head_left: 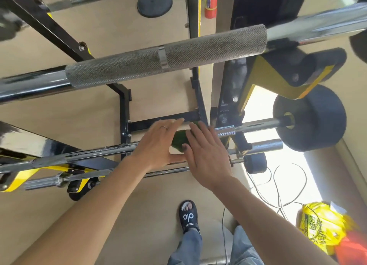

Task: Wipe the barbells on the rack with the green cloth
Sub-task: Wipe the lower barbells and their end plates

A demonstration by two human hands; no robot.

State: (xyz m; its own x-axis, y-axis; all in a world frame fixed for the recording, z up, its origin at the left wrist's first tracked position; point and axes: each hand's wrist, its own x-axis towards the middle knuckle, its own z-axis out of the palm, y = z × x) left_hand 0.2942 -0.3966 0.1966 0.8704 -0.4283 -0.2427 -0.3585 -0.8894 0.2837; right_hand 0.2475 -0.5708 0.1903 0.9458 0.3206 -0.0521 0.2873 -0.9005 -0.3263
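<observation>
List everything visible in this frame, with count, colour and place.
Barbells: several, chrome, lying across the rack from near to far; exact count unclear.
Rack: one, black and yellow, centre.
Cloth: one, green, between both hands at a lower bar.
Weight plates: at least two, black, right bar ends.
Round base: one, black, top on the floor.
Extinguisher: one, red, top centre.
Cables: black, on the floor at right.
Bag: one, yellow, bottom right.
Sandal: one, black, bottom centre.
Left hand: on the cloth, ring on a finger.
Right hand: fingers straight over the cloth.
</observation>
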